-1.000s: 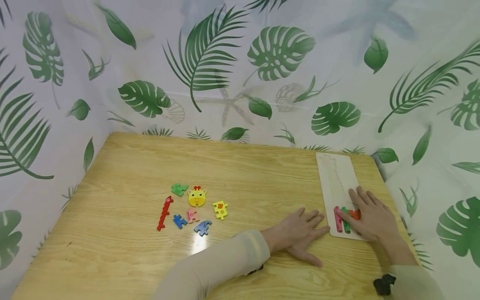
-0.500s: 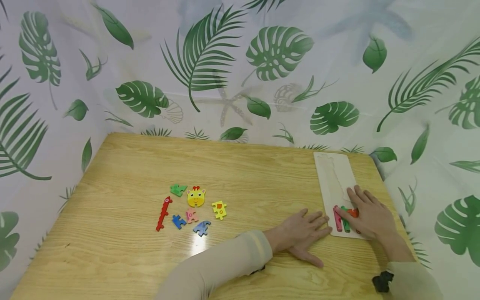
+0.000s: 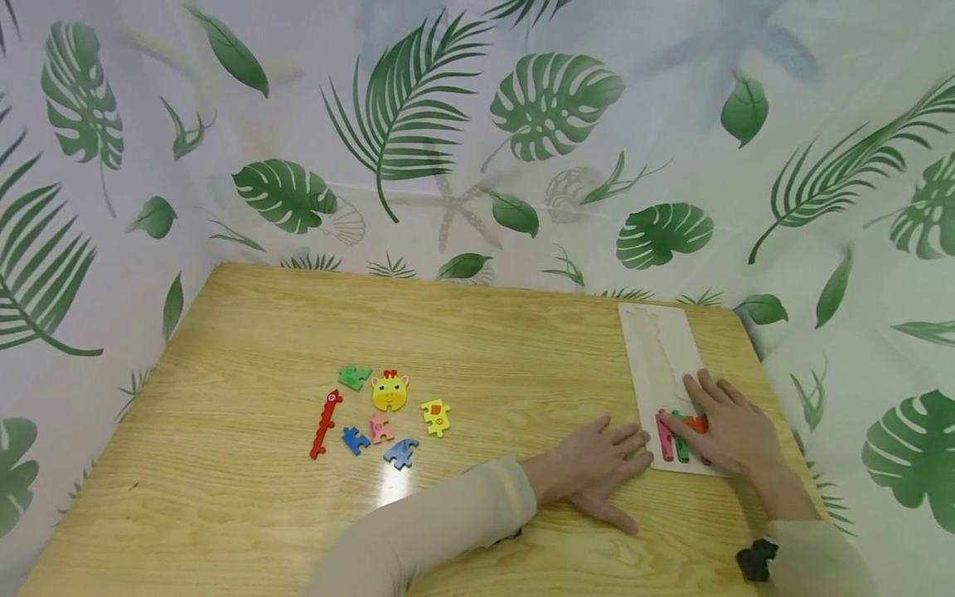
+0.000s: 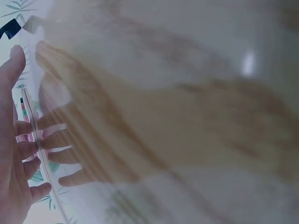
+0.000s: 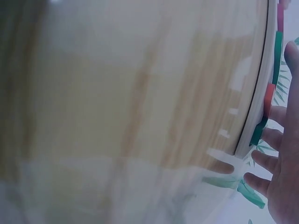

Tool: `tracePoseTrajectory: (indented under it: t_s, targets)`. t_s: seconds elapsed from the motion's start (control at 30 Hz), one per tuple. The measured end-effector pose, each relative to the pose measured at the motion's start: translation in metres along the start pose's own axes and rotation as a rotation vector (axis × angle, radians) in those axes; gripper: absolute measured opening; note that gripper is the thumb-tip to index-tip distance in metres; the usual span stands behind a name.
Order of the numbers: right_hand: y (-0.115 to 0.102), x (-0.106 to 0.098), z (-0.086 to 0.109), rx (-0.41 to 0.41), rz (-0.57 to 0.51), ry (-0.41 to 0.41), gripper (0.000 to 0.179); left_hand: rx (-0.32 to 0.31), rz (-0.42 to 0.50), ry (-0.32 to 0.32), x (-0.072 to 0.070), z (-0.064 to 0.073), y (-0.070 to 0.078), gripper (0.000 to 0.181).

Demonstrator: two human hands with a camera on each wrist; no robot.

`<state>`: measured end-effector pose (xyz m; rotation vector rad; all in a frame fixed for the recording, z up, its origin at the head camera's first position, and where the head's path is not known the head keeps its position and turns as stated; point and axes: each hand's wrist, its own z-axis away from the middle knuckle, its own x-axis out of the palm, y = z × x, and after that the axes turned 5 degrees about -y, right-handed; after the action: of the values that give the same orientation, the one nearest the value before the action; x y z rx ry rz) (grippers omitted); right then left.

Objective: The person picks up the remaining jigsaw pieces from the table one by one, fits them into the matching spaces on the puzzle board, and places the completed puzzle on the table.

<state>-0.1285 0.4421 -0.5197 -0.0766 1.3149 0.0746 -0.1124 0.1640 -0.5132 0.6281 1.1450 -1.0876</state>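
Note:
My right hand (image 3: 734,431) lies with straight fingers on the lower part of a pale puzzle board (image 3: 656,356) at the table's right side. A pink piece (image 3: 665,436), a green piece (image 3: 680,448) and an orange piece (image 3: 696,424) sit in the board, partly under that hand. The upper recess holds no pieces. Beside the board's left edge, my left hand (image 3: 600,464) is spread out with its fingertips at the edge; whether they touch it I cannot tell. In the left wrist view its fingers (image 4: 28,149) look straight and hold nothing.
Loose puzzle pieces lie left of centre: a yellow giraffe head (image 3: 390,391), a long red piece (image 3: 325,424), a yellow piece (image 3: 436,417), a green piece (image 3: 354,377), and several blue and pink ones. A leaf-patterned curtain (image 3: 462,149) encloses the wooden table (image 3: 507,348).
The board has slid slightly left together with my right hand. My left hand has shifted a little left too. The loose pieces have stayed in place.

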Motion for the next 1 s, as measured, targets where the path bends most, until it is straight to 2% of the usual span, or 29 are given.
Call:
tracePoseTrajectory:
  t_s: [0.27, 0.5, 0.77, 1.0]
  targets:
    - [-0.006, 0.0, -0.001, -0.006, 0.0, -0.005, 0.1, 0.004, -0.032, 0.027, 0.007, 0.005, -0.001, 0.107]
    - [-0.014, -0.003, 0.0, -0.022, 0.0, -0.033, 0.1, 0.011, -0.018, 0.057, 0.01, 0.015, -0.004, 0.107]
    - [-0.021, -0.004, 0.001, -0.045, 0.015, -0.015, 0.099, 0.021, 0.006, 0.047, 0.01, 0.028, -0.008, 0.107]
    - [-0.025, -0.004, 0.002, -0.061, 0.023, -0.003, 0.099, 0.02, 0.017, 0.038, 0.012, 0.033, -0.01, 0.106]
